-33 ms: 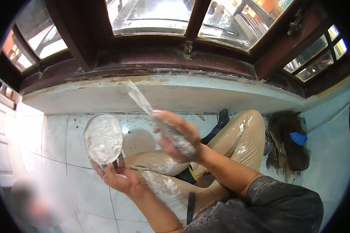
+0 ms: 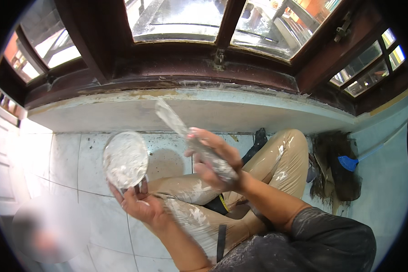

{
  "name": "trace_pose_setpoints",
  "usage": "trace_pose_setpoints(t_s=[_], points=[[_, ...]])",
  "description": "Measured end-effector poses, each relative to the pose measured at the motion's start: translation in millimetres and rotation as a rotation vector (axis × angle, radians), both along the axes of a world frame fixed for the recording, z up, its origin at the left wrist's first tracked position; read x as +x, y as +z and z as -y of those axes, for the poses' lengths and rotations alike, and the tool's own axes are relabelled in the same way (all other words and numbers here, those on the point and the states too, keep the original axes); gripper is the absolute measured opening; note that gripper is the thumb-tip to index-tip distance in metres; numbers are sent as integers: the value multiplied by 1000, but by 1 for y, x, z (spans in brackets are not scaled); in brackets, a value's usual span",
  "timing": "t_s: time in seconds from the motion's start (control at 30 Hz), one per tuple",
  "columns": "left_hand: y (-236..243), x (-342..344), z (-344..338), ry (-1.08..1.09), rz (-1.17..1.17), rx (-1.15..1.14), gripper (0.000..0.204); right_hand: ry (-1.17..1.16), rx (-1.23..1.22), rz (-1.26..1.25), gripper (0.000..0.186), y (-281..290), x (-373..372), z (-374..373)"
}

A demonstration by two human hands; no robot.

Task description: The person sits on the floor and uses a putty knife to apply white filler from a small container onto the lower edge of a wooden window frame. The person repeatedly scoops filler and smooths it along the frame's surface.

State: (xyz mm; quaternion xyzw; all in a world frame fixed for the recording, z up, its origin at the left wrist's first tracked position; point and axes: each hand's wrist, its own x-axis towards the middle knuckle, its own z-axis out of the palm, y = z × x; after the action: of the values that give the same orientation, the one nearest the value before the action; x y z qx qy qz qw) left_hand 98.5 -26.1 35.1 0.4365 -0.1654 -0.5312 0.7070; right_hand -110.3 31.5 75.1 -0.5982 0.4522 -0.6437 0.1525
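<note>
A low wall (image 2: 99,113) topped by a ledge (image 2: 240,98) lines the far edge of the floor (image 2: 63,158), the window (image 2: 177,61) behind. The left hand (image 2: 143,206) holds a dish (image 2: 146,168) with putty (image 2: 125,157) inside, left of the putty knife (image 2: 171,117) in the right hand (image 2: 217,158). Near the floor's right edge, a long-handled tool (image 2: 347,163) overlaps sheeting (image 2: 349,188).

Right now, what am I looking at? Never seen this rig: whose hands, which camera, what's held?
No machine: a seated person works bare-handed. The view comes from the left of two fisheye cameras worn on the head, looking down, so straight edges bend. The left hand holds a round plate covered in pale paste; the right hand grips a smeared scraper. Below are floor tiles with dark crumbs near the wall; to the right are a blue brush and a flat dark thing I can't identify.
</note>
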Motion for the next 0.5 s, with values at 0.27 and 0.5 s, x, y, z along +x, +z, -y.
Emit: trace_pose_setpoints(t_s=[0.27, 0.5], points=[[19, -71, -39, -356, -27, 40, 89, 16, 293, 468, 59, 45, -52, -112], [30, -106, -68, -499, -124, 54, 86, -1, 199, -636, 69, 55, -89, -143]])
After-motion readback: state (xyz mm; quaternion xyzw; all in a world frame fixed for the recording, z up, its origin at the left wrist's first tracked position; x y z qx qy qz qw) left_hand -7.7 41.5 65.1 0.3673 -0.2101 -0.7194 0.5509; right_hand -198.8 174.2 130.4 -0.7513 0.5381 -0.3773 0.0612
